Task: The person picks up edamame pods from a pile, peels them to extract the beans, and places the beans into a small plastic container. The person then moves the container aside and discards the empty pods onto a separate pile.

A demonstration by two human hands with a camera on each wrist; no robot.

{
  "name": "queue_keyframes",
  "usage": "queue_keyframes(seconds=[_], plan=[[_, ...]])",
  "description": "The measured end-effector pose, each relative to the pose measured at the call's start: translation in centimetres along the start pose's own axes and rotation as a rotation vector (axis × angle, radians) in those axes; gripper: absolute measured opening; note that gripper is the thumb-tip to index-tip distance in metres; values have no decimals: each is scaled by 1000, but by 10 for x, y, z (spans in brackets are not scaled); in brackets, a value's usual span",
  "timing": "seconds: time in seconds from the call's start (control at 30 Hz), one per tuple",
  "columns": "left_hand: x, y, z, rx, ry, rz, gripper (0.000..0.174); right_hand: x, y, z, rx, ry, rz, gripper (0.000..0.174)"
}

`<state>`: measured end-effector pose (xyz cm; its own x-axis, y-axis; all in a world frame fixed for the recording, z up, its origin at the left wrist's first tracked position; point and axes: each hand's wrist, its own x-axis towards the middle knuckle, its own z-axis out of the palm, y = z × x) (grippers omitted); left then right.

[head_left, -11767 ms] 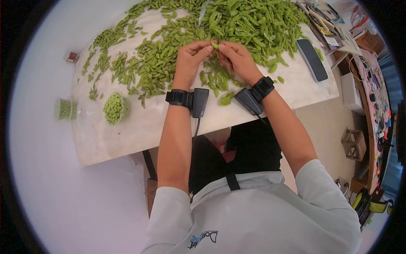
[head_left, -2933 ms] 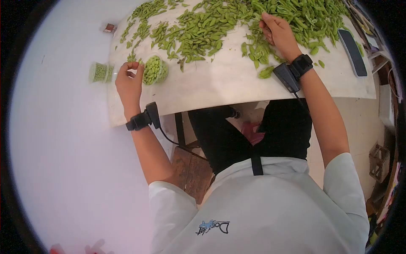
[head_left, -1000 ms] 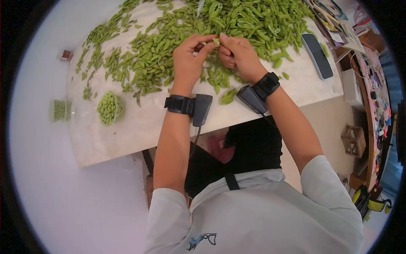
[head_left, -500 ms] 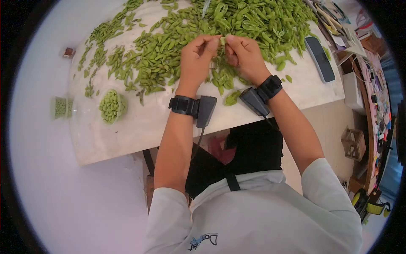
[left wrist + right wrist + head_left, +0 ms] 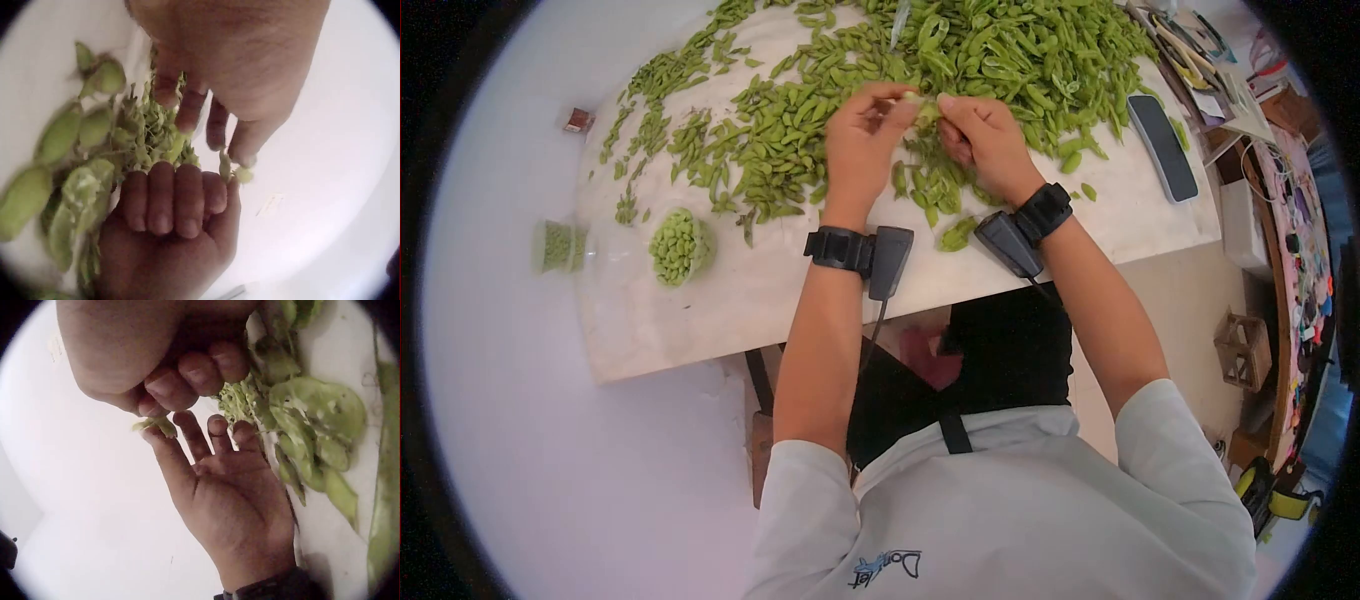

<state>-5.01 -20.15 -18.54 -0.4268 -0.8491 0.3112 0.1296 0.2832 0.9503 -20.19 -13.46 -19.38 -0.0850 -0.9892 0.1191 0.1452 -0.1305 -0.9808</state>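
Centrally, a small green pod [image 5: 161, 427] lies between two hands, at their far ends, just above the desk [image 5: 750, 305]. The left hand [image 5: 865, 145] is on its left and pinches it between thumb and forefinger, the other fingers loosely bent. The right hand [image 5: 992, 142] is on its right, fingers folded into the palm, thumb and forefinger seeming to nip the pod's other end. Its long axis appears to bridge the fingertips, though it is too covered to be sure; more of it shows on the left hand's side.

To the left and nearer than the pod stands a clear cup [image 5: 680, 247], full of shelled beans; the left hand is the closer one to it. Farther left, at the desk's edge, is a clear tub [image 5: 557, 247] with green contents, probably beans; what it rests on is unclear.

Whole pods [image 5: 775, 150] spread across the left and far middle. A thicker heap [image 5: 1020, 65], many of its pods looking split, fills the far right, with a phone [image 5: 1163, 150] to its right and nearer.
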Motion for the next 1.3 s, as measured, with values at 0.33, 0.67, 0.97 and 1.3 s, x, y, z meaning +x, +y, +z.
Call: queue_keyframes(seconds=[0.33, 0.67, 0.97, 1.3], plan=[[-55, 82, -101, 355, 459, 109, 15, -2, -12, 7, 8, 142, -94, 29], [-118, 108, -216, 1038, 511, -118, 21, 1, -6, 6, -19, 178, -53, 26], [-121, 92, -215, 1167, 470, 64, 21, 4, -2, 4, -74, 180, -56, 26], [-71, 88, -149, 862, 148, 65, 12, 5, 4, 0, -75, 152, -62, 26]])
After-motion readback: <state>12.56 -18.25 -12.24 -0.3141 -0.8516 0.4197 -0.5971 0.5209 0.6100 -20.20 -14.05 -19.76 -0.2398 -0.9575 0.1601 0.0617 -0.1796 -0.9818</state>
